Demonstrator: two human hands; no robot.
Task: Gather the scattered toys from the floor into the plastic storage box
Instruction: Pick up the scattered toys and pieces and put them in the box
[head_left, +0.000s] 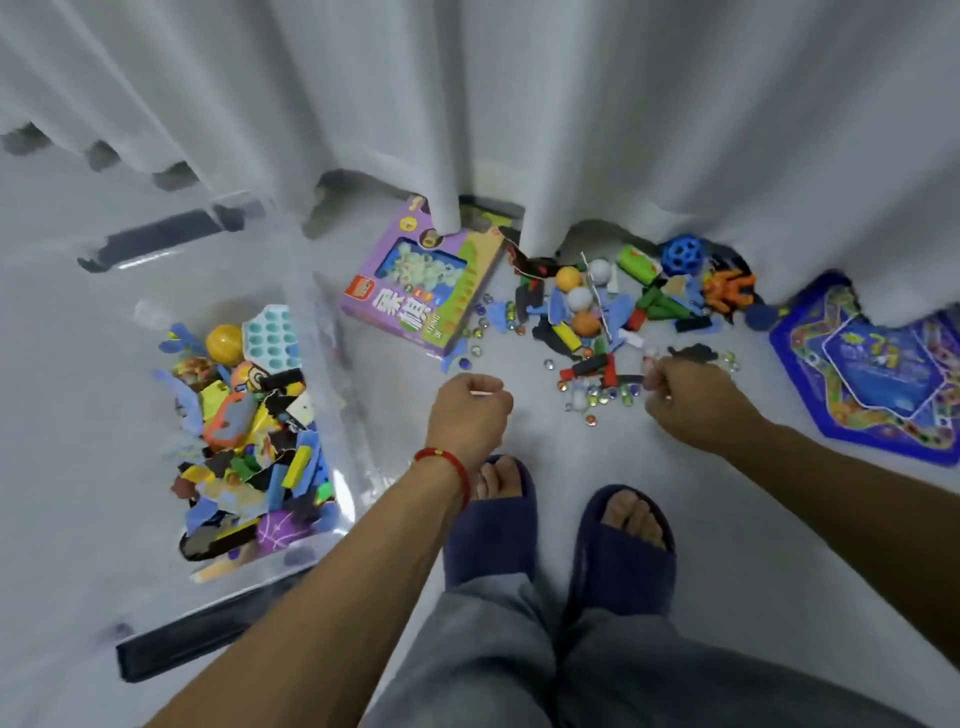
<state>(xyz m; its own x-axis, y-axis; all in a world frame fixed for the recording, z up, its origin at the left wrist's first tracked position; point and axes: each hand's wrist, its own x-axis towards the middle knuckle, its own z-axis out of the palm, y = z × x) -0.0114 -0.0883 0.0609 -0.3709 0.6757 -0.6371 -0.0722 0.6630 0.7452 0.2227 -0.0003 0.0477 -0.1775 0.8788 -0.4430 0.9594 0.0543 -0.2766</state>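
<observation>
Leftmost, the clear box (332, 525) stands on the floor (727, 519), already heaped with bricks, foam pieces and a yellow ball (224, 343). Just right of it the left hand (469, 415) hangs above bare floor, fingers curled into a closed fist; whether anything lies inside it cannot be told, and a red bracelet (444, 462) circles the wrist. Beyond that hand a purple carton (415, 291) lies flat, partly under the curtain (519, 104). Further right the remaining toys (597, 312) are strewn near the curtain hem: blocks, white and orange balls, a blue holed ball (683, 255) and an orange figure (727, 291). Marbles (602, 395) lie closest, just left of the right hand (696, 400), whose fingers are bent tightly together at the edge of the pile, the tips touching or nearly touching the marbles; what they pinch, if anything, is hidden. Farthest right a blue board (878, 374) lies flat. Below, two feet in dark slippers (618, 551) stand between the arms.
</observation>
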